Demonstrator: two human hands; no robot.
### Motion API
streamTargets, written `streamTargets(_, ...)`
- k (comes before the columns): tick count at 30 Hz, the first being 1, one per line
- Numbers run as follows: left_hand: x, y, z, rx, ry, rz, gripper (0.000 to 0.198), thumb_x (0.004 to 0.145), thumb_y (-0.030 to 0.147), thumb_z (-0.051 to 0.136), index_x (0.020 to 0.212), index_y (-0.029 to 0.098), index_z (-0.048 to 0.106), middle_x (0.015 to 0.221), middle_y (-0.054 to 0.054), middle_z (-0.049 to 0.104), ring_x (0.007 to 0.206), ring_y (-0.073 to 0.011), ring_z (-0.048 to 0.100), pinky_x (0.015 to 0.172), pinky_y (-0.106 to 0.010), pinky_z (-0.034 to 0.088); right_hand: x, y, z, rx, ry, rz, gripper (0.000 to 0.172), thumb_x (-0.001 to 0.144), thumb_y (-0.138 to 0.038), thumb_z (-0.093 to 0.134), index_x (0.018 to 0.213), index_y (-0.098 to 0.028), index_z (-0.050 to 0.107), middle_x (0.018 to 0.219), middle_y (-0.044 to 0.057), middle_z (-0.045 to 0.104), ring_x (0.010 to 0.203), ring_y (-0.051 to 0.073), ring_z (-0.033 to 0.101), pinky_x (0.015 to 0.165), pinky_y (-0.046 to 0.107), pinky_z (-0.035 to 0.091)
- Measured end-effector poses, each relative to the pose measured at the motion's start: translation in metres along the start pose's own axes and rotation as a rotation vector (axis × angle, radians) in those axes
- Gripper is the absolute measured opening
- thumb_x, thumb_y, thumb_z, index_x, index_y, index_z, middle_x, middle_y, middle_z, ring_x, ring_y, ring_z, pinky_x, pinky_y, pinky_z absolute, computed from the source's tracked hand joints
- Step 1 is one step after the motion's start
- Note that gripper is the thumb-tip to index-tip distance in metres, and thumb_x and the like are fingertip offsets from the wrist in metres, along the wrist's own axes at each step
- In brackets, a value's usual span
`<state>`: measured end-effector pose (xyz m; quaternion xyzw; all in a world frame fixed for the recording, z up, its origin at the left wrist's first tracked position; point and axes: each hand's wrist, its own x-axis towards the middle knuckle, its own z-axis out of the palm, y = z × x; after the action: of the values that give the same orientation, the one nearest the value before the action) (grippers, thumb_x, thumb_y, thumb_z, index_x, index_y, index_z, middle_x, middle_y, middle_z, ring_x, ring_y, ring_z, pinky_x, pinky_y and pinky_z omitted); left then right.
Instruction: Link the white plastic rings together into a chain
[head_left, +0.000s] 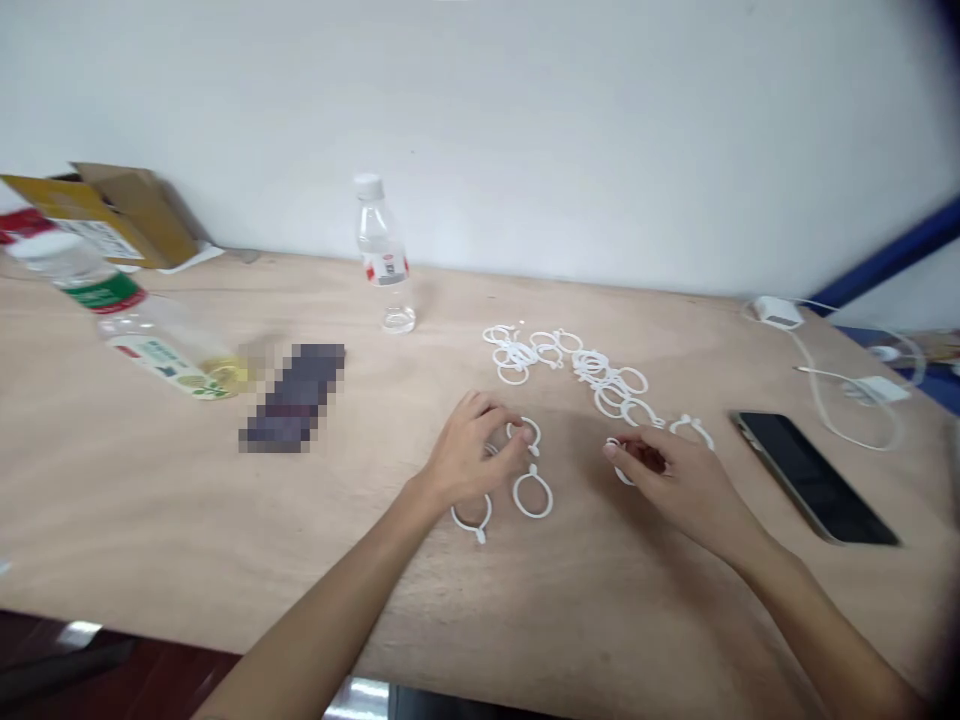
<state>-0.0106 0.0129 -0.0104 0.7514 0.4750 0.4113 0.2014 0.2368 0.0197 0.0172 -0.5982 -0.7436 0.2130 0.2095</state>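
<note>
Several white plastic rings (592,368) lie scattered on the wooden table (150,520). My left hand (472,455) rests palm down near the middle, fingers curled over a white ring (525,432). Two more rings, one (533,495) and another (472,518), lie just below it. My right hand (671,475) is to the right, fingers pinched on a white ring (616,452). Another ring (694,428) lies just beyond its knuckles.
A clear water bottle (382,255) stands at the back. A larger bottle (127,315) lies on its side at left, beside a blurred dark object (294,398). A cardboard box (112,210) sits far left. A black phone (814,475) and white chargers (862,385) lie at right.
</note>
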Motion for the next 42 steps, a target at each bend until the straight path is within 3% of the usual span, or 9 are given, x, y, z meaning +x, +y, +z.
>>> streamTargets(5,0.003,-0.001,-0.003,-0.010,0.031,-0.123,0.039,0.097,0.038,0.031,0.088,0.018,0.063,0.087,-0.006,0.064,0.087,-0.0187,0.056,0.085,-0.035,0.043,0.016,-0.051,0.033,0.636,-0.142,-0.001,0.036,0.080,-0.053,0.060,0.092,-0.021,0.071,0.084,0.007,0.071,0.078,0.022,0.065,0.071,0.035,0.052)
streamTargets(9,0.004,-0.003,-0.003,-0.079,0.034,-0.176,0.052,0.098,0.044,0.018,0.073,0.019,0.057,0.075,-0.005,0.062,0.076,-0.0177,0.056,0.079,-0.033,0.043,0.022,-0.064,0.058,0.933,-0.211,-0.056,0.032,0.081,-0.049,0.063,0.102,-0.026,0.071,0.102,0.006,0.071,0.096,0.024,0.065,0.086,0.038,0.052)
streamTargets(13,0.005,-0.004,-0.002,-0.088,0.004,-0.184,0.056,0.096,0.051,0.015,0.064,0.020,0.048,0.067,-0.004,0.057,0.068,-0.0171,0.052,0.073,-0.033,0.042,0.020,-0.057,0.074,1.001,-0.184,-0.077,0.028,0.084,-0.045,0.061,0.106,-0.030,0.070,0.110,0.005,0.068,0.104,0.023,0.062,0.090,0.037,0.050)
streamTargets(17,0.004,-0.003,-0.002,-0.137,0.016,-0.170,0.053,0.096,0.051,0.019,0.059,0.020,0.041,0.060,-0.001,0.049,0.062,-0.0153,0.048,0.069,-0.032,0.040,0.017,-0.057,0.072,1.022,-0.152,-0.102,0.024,0.086,-0.040,0.059,0.104,-0.028,0.070,0.114,0.005,0.066,0.105,0.021,0.060,0.091,0.035,0.048)
streamTargets(24,0.003,-0.001,-0.003,-0.118,-0.032,-0.167,0.046,0.096,0.044,0.030,0.059,0.019,0.046,0.058,0.000,0.050,0.060,-0.0145,0.047,0.068,-0.030,0.039,0.016,-0.072,0.065,1.037,-0.099,-0.098,0.017,0.085,-0.033,0.058,0.088,-0.021,0.069,0.086,0.003,0.069,0.081,0.017,0.063,0.076,0.031,0.050)
streamTargets(29,0.003,0.002,-0.001,0.017,-0.070,-0.176,0.046,0.096,0.040,0.030,0.062,0.019,0.052,0.058,0.001,0.055,0.058,-0.0136,0.049,0.065,-0.029,0.040,0.014,-0.073,0.069,0.877,0.013,-0.130,0.016,0.087,-0.026,0.052,0.090,-0.021,0.067,0.095,0.003,0.069,0.086,0.016,0.061,0.077,0.031,0.047)
streamTargets(33,0.003,0.002,0.000,0.074,-0.025,-0.227,0.047,0.095,0.041,0.032,0.059,0.018,0.053,0.055,0.000,0.056,0.058,-0.0141,0.051,0.062,-0.028,0.040,0.008,-0.065,0.050,0.611,0.068,-0.192,0.012,0.082,-0.025,0.060,0.091,-0.021,0.066,0.077,0.000,0.065,0.074,0.014,0.058,0.071,0.029,0.044)
streamTargets(37,0.004,0.001,0.000,0.081,0.009,-0.236,0.045,0.093,0.040,0.036,0.057,0.019,0.052,0.051,0.001,0.053,0.054,-0.0133,0.049,0.061,-0.027,0.040,-0.017,-0.064,0.027,0.422,-0.110,-0.263,0.010,0.081,-0.029,0.064,0.086,-0.022,0.065,0.070,-0.002,0.059,0.066,0.013,0.054,0.065,0.027,0.044)
streamTargets(42,0.004,0.002,0.000,0.075,0.009,-0.227,0.044,0.093,0.039,0.036,0.057,0.019,0.052,0.053,0.001,0.055,0.056,-0.0133,0.051,0.066,-0.027,0.041,-0.060,-0.073,0.031,0.023,-0.334,-0.496,0.012,0.078,-0.029,0.068,0.079,-0.019,0.063,0.081,0.004,0.063,0.080,0.019,0.057,0.084,0.036,0.043)
